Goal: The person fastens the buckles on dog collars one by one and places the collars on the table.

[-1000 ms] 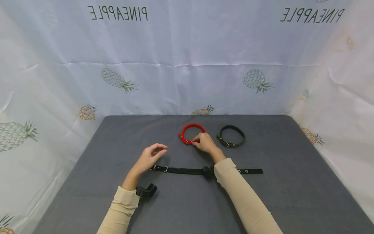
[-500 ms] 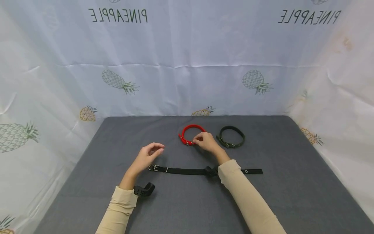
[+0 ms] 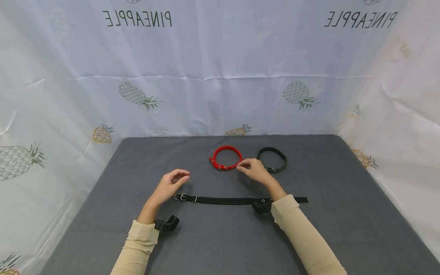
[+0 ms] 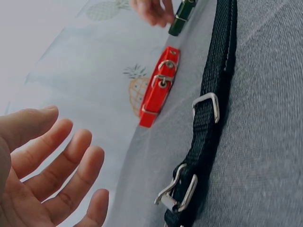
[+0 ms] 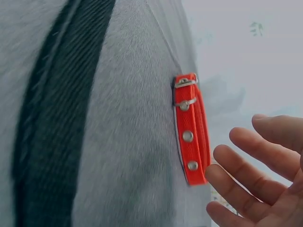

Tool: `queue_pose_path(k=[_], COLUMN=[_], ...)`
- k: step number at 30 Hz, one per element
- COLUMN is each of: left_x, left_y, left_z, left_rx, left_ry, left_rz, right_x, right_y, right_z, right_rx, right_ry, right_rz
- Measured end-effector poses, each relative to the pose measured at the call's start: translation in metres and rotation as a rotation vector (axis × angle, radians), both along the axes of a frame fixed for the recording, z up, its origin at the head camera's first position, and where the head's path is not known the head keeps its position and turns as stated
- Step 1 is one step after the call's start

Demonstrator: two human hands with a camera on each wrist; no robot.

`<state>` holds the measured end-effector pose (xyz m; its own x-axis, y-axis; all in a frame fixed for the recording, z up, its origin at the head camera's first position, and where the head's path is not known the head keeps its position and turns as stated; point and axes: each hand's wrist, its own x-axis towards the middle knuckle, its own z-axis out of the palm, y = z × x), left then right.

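Right hand [image 3: 255,170] sits low over the gray table [image 3: 343,214], just beside the near right edge of the red collar [image 3: 225,157]; head view makes the fingertips look at or almost at the collar, but the right wrist view shows the fingers [image 5: 255,163] loosely spread and a little apart from the red strap, holding nothing. Red collar is buckled into a ring, lying flat toward the back middle of the table, buckle [image 3: 221,167] on its near left side; in the right wrist view it shows edge-on with two rivets and metal loops [image 5: 191,127]. Just right of it, apart from it, lies a dark green collar [image 3: 272,159], also closed into a ring, its near left part partly hidden behind the right hand. Left hand [image 3: 170,184] hovers palm-in, fingers relaxed and slightly curled, holding nothing, just above and behind the buckle end of the black strap [image 3: 220,199]. Left wrist view shows those fingers [image 4: 61,163] open and apart, with the strap's metal buckle [image 4: 177,189] near them but not touched. Black strap lies unbuckled and straight, left to right across the middle of the table, nearer the person than both ring collars; its right end passes under the right wrist. Both arms in beige sleeves [image 3: 306,236], a black wrist camera on each. Pineapple-print cloth [image 3: 206,57] behind and on both sides.
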<state>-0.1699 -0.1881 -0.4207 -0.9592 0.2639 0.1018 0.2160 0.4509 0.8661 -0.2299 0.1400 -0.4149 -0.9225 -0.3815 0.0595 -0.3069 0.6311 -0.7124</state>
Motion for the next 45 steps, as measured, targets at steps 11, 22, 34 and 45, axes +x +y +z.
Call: queue_pose_path(k=[11,22,34,45], left_x=[0.003,0.003,0.006,0.01], left_y=[-0.01,-0.014,-0.021,-0.026], left_z=[-0.001,-0.005,-0.01,-0.015], left_rx=[-0.023,-0.08,-0.102,-0.196], left_ry=[-0.001,0.018,-0.004,0.008], left_rz=[0.0,-0.014,-0.064,-0.073], right_x=[0.017,0.034,0.05,0.065], right_y=[0.038,0.083,0.119,0.156], right_z=[0.006,0.002,-0.004,-0.011], right_rx=[-0.001,0.04,0.047,0.02], right_ry=[-0.044,-0.049,-0.082,-0.074], right_rz=[-0.007,-0.019,-0.052,-0.07])
